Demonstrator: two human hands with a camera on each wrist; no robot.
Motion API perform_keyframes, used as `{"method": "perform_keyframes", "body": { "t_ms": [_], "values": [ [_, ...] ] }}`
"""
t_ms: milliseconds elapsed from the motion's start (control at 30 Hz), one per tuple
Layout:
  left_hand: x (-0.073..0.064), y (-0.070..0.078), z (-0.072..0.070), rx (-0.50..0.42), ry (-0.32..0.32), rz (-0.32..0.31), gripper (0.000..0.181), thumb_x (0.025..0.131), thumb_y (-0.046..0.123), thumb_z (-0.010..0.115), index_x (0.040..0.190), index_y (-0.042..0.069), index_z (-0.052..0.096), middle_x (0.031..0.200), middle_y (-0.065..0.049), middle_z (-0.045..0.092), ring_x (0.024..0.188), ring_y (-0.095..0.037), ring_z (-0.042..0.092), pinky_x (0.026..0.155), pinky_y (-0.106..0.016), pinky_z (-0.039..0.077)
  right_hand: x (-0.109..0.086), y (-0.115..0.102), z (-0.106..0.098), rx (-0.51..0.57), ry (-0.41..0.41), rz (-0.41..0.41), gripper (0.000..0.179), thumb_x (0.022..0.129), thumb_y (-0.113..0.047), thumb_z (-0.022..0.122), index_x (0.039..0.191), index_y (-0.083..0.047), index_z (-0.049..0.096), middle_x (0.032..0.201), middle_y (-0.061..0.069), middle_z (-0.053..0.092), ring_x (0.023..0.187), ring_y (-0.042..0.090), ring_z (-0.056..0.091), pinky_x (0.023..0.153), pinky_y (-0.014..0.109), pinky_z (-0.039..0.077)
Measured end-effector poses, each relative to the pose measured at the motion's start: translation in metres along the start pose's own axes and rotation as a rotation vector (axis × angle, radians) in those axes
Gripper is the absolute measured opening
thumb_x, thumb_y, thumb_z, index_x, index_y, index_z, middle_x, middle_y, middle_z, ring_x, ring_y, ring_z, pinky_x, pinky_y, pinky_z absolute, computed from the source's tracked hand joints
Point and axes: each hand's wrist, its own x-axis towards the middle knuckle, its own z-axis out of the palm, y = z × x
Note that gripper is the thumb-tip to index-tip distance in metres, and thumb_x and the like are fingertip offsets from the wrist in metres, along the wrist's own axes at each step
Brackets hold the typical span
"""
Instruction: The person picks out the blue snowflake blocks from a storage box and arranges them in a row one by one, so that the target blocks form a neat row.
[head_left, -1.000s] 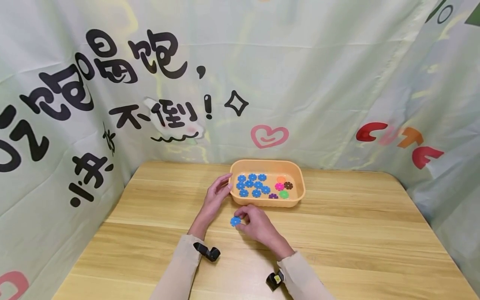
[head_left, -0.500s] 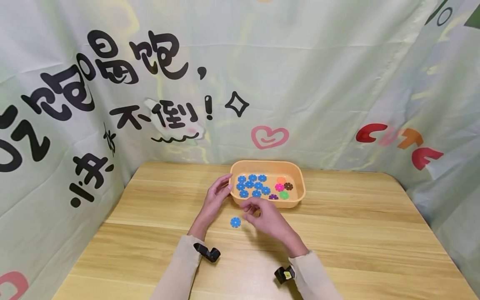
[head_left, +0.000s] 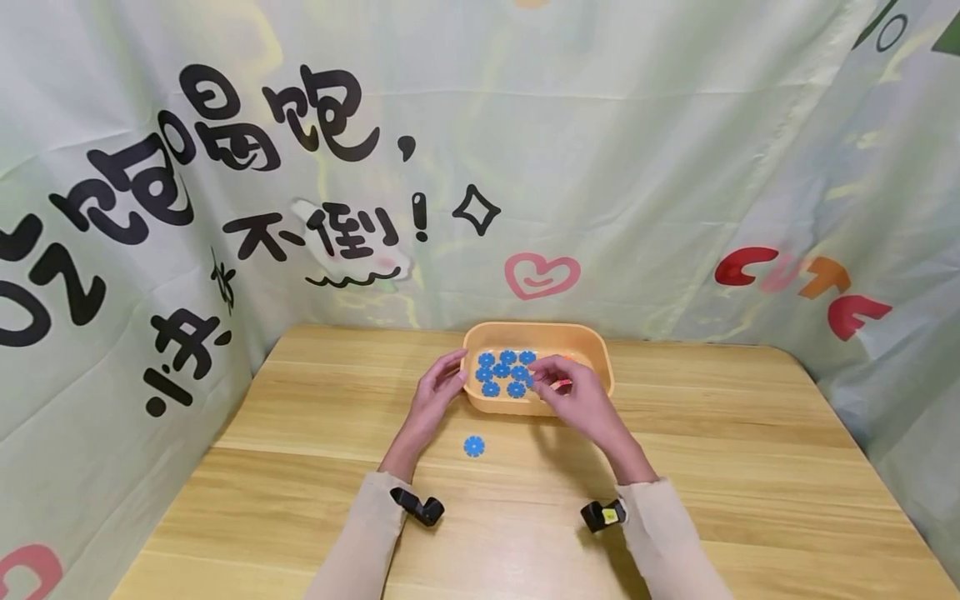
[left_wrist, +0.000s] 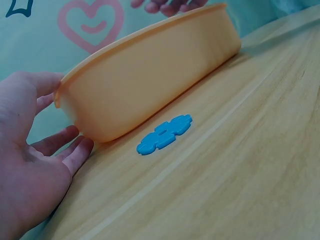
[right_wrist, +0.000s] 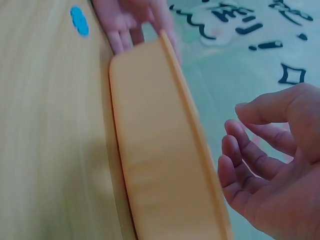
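Blue notched discs [head_left: 501, 370] lie in the basin [head_left: 495, 406], left of the right hand [head_left: 585, 403], whose bent, unloaded fingers obscure other discs [head_left: 567, 357]. Left hand [head_left: 433, 393]: relaxed fingers touch the basin.

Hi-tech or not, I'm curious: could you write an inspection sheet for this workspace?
Surface: wooden table, pale grain.
Job's things: orange tub holding a cluster of blue pieces, its right part partly hidden; one loose blue disc flat on the table before it.
Clutter: nothing seen.
Hands: left hand touches the tub's left end; right hand is over the tub, fingers curved, holding nothing visible.
Cables: nothing seen.
Surroundings: printed curtain behind the table.
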Motion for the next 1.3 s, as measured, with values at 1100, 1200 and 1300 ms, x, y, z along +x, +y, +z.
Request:
{"method": "perform_keyframes", "body": {
  "t_ms": [1100,1200,1300],
  "values": [
    [0.001,-0.009,-0.002,0.002,0.017,0.017,0.045,0.103,0.026,0.065,0.146,0.016,0.056,0.148,-0.015,0.051,0.135,-0.030,0.051,0.105,-0.033,0.051,0.054,0.049,-0.001,-0.252,-0.280,0.208,0.031,0.090,-0.006,0.079,0.117,0.003,0.067,0.104,0.014,0.069,0.094,0.027,0.063,0.089,0.043,0.058],
    [0.001,-0.009,-0.002,-0.002,0.017,0.019,0.045,0.104,0.025,0.064,0.146,0.016,0.056,0.148,-0.015,0.051,0.136,-0.031,0.051,0.105,-0.033,0.051,0.056,0.049,-0.001,-0.277,-0.290,0.201,0.032,0.089,-0.006,0.080,0.117,0.004,0.068,0.105,0.015,0.069,0.095,0.027,0.062,0.091,0.044,0.057],
    [0.002,-0.009,-0.002,-0.005,0.016,0.020,0.043,0.104,0.023,0.064,0.146,0.016,0.056,0.148,-0.015,0.051,0.136,-0.030,0.051,0.105,-0.033,0.051,0.057,0.049,-0.001,-0.302,-0.300,0.194,0.030,0.089,-0.006,0.080,0.115,0.004,0.070,0.103,0.014,0.069,0.093,0.027,0.062,0.090,0.044,0.057]
  ]
}}
